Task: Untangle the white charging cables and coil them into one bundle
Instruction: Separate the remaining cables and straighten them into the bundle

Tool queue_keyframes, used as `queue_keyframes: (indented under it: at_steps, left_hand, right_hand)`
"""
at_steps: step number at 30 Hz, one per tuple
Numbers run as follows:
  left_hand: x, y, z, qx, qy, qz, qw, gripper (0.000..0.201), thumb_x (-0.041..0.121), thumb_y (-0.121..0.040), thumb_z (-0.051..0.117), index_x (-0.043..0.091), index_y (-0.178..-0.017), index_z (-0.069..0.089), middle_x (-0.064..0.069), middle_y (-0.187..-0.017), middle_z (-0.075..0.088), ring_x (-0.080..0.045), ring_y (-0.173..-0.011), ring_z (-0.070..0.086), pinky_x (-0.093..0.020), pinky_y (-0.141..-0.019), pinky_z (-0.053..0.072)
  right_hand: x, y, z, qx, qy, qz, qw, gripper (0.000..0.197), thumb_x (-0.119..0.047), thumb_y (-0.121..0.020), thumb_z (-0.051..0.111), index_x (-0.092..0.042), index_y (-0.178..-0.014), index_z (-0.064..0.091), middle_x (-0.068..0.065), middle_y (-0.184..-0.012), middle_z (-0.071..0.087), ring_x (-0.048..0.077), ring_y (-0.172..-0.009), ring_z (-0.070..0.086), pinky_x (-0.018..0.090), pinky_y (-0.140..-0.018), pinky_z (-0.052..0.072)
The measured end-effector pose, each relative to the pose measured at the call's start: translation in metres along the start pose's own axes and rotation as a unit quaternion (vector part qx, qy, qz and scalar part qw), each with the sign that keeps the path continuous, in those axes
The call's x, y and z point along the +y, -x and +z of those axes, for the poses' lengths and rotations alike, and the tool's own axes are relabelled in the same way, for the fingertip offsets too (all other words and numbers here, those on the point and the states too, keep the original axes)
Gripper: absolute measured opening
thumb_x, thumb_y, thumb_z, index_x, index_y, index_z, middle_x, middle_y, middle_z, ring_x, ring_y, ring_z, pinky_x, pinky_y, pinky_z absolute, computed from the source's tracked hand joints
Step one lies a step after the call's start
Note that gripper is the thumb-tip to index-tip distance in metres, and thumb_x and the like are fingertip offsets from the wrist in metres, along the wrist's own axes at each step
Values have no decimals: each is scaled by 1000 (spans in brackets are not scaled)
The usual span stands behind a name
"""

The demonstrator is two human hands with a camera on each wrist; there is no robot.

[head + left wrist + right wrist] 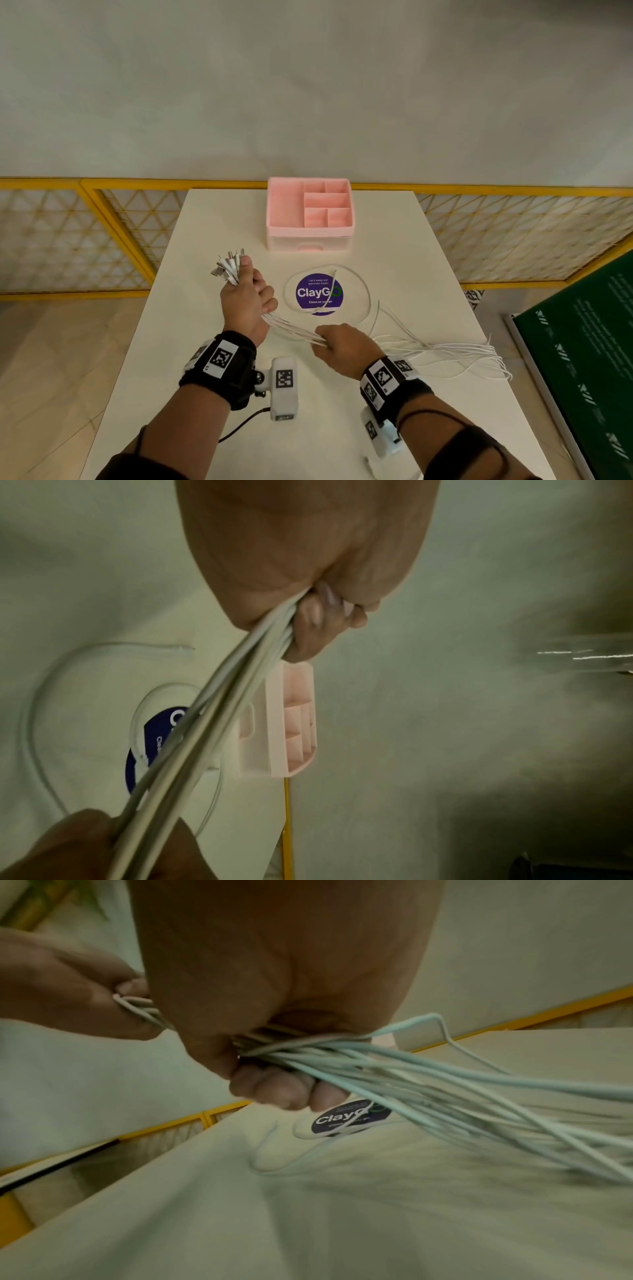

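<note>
Our left hand (pixel 247 297) grips the white charging cables (pixel 294 330) near their plugs, just beside the purple sticker (pixel 319 292); our right hand (pixel 343 343) closes around the same strands. Their tails (pixel 455 353) trail beyond the sticker, and pulling hard could tighten crossings or snag the loose cable (pixel 363 291) ringing it.

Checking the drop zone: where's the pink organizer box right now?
In the head view the pink organizer box sits at the table's far edge, centred, just beyond the purple ClayGo sticker and ahead-right of the left hand.
</note>
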State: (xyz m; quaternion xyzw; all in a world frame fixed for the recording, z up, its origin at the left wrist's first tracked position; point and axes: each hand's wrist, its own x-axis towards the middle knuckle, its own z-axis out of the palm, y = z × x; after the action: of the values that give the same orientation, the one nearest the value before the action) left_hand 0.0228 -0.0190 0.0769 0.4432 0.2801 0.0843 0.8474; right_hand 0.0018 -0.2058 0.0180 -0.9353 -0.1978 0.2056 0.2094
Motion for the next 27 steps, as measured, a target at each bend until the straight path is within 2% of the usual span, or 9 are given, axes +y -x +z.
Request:
queue_keyframes:
  at_steps: [3,5,7,12,17,19,22,25,27]
  left_hand:
    - [-5,1,3,-2,0,-4,1000,45,48,-98,57,18,-66,47,4,-55,33,-9,-41,24,-22,-40,18]
    - [-5,0,5,-1,9,-4,1000,45,49,-97,57,18,-67,47,4,-56,32,-9,-41,24,-22,-40,19]
    - [-1,-2,5,2,23,4,1000,44,49,-98,56,18,-68,47,4,-58,30,-9,-41,23,-22,-39,18]
    - [15,-8,1,3,46,18,999,45,51,-98,54,20,-67,46,5,-59,30,-9,-42,22,-22,-38,18]
    - [7,-4,6,0,40,11,999,45,51,-98,54,19,-67,46,5,-58,29,-9,-42,23,-22,-37,19]
    - [2,-3,8,-1,42,4,999,45,51,-98,55,19,-67,46,5,-58,29,-9,-41,22,-22,-37,19]
    - [-5,-2,11,-5,50,-13,999,45,50,-98,55,19,-66,46,6,-58,30,-8,-40,23,-20,-36,20]
    - [-12,0,15,-11,63,-23,998,45,49,-99,55,19,-66,47,6,-56,31,-7,-39,23,-19,-35,21]
    - [-11,-2,16,-11,71,-22,997,45,50,-99,54,19,-67,46,7,-56,31,-7,-39,22,-19,-35,20]
  right_hand:
    - [15,6,0,38,51,16,998,37,-53,-97,44,-19,-89,55,8,-90,68,31,-85,63,38,-71,50]
    - [25,11,-6,62,68,55,994,51,-68,-93,41,-20,-82,55,6,-87,68,29,-83,63,36,-70,48]
    - [41,15,-10,72,71,100,990,56,-74,-88,43,-20,-81,59,5,-86,69,27,-84,63,36,-71,48]
    - [105,39,-12,64,98,190,975,42,-60,-94,47,-22,-91,65,3,-97,71,25,-93,67,33,-75,50]
    - [147,69,-17,61,146,257,954,37,-57,-95,49,-24,-94,65,1,-98,71,24,-96,67,32,-76,49]
    - [158,76,-32,79,172,286,939,29,-52,-96,51,-25,-95,63,0,-97,71,23,-94,68,32,-79,46]
    - [172,81,-63,127,198,327,915,21,-44,-98,51,-25,-91,58,-4,-83,64,20,-78,63,37,-84,49]
    - [181,80,-94,188,208,367,887,22,-42,-97,51,-23,-91,61,-3,-76,62,18,-69,62,40,-79,57]
    - [191,83,-109,227,192,398,868,21,-38,-97,49,-23,-91,62,-1,-73,64,22,-68,64,39,-81,54]
